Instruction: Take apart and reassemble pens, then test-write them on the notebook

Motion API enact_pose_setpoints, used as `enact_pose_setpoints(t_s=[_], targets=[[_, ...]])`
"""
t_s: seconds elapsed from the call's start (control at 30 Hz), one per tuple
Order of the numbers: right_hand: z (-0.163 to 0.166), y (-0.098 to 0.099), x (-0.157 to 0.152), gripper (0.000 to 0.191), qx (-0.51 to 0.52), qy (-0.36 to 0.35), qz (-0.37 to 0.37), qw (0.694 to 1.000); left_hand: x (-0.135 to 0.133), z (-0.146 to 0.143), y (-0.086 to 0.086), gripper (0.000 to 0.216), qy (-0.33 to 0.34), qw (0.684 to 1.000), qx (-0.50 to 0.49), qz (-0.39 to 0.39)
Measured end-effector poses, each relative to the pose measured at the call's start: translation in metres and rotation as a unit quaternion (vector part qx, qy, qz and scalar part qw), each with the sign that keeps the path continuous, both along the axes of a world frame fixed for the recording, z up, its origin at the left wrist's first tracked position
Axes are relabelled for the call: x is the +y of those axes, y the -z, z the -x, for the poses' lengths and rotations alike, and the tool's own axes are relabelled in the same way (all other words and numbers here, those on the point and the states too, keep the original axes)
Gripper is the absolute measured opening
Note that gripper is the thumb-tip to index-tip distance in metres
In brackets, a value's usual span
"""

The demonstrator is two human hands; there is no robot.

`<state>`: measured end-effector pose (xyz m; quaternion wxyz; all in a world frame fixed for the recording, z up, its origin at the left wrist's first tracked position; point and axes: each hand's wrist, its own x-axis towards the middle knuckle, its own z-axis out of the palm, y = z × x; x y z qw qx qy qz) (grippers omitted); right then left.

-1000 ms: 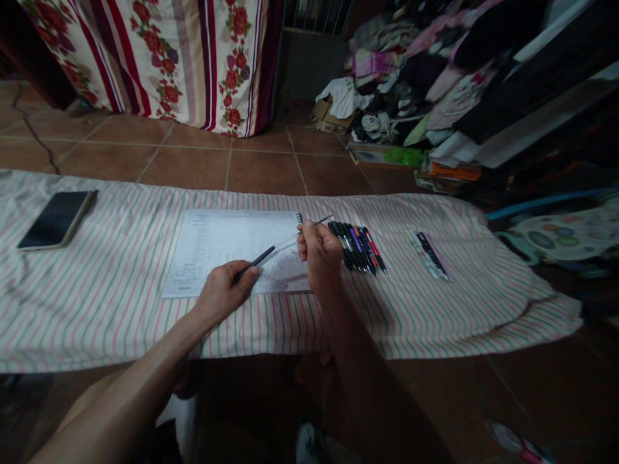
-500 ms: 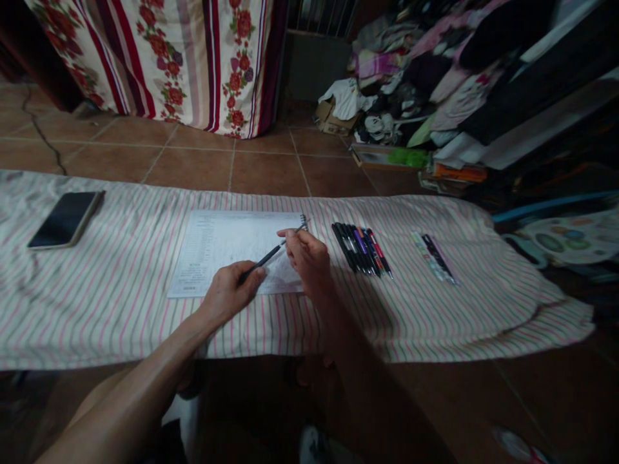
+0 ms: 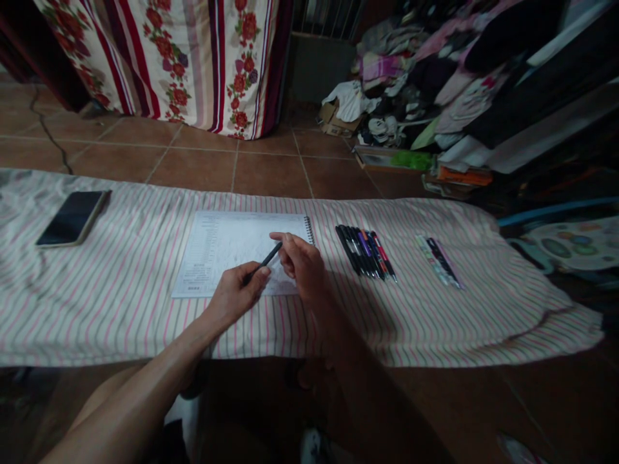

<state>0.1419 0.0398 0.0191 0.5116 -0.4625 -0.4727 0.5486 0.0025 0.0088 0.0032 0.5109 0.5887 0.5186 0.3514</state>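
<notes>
My left hand [image 3: 240, 285] is closed around the lower part of a dark pen [image 3: 269, 256], which slants up to the right. At the pen's upper end is my right hand [image 3: 302, 261], its fingers bent in a pinch and one fingertip reaching out to the left. Those fingers hide the end of the pen. Both hands are over a white spiral-bound notebook [image 3: 227, 235] with printed text down its left side. Just right of my right hand lies a row of several pens [image 3: 365, 251], mostly black, with a purple and a red one.
A striped cloth [image 3: 130, 270] covers the low table. A phone [image 3: 72, 219] lies at the left. Several slim pen-like items [image 3: 440, 261] are at the right. Beyond the table are a floral curtain [image 3: 203, 64], a cardboard box [image 3: 338, 120] and heaped clothes [image 3: 387, 67].
The thin piece that stuck out past my right fingers no longer shows. My right hand has come down the pen toward my left hand, and the gap between fingers and barrel has closed.
</notes>
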Motion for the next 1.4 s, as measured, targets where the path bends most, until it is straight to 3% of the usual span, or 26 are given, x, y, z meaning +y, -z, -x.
enact_pose_setpoints(t_s=[0.17, 0.37, 0.57, 0.87, 1.1, 1.2, 1.33, 1.4], targets=[[-0.008, 0.006, 0.007, 0.043, -0.034, 0.007, -0.009, 0.999, 0.002, 0.001, 0.0, 0.032, -0.023, 1.0, -0.014, 0.003], [-0.045, 0.018, 0.02, 0.035, -0.204, 0.143, -0.075, 0.966, 0.004, 0.003, 0.004, 0.029, -0.043, 0.997, -0.065, 0.019], [-0.067, 0.02, 0.014, 0.019, -0.412, 0.127, -0.133, 0.892, 0.004, 0.002, 0.003, 0.027, -0.062, 0.993, -0.09, 0.035], [-0.058, 0.031, 0.014, 0.013, -0.508, 0.063, -0.134, 0.848, 0.004, 0.0, 0.007, 0.025, -0.053, 0.991, -0.111, 0.052], [-0.055, 0.035, 0.013, 0.011, -0.561, 0.043, -0.145, 0.814, 0.004, 0.0, -0.002, 0.025, -0.053, 0.99, -0.114, 0.066], [-0.053, 0.032, 0.014, 0.012, -0.542, 0.06, -0.149, 0.825, 0.004, 0.0, -0.004, 0.026, -0.05, 0.99, -0.115, 0.062], [-0.046, 0.028, 0.017, 0.023, -0.42, 0.124, -0.127, 0.89, 0.004, 0.0, -0.005, 0.027, -0.054, 0.991, -0.109, 0.063], [-0.041, 0.025, 0.019, 0.025, -0.34, 0.116, -0.105, 0.927, 0.003, 0.0, -0.005, 0.028, -0.055, 0.99, -0.108, 0.067]])
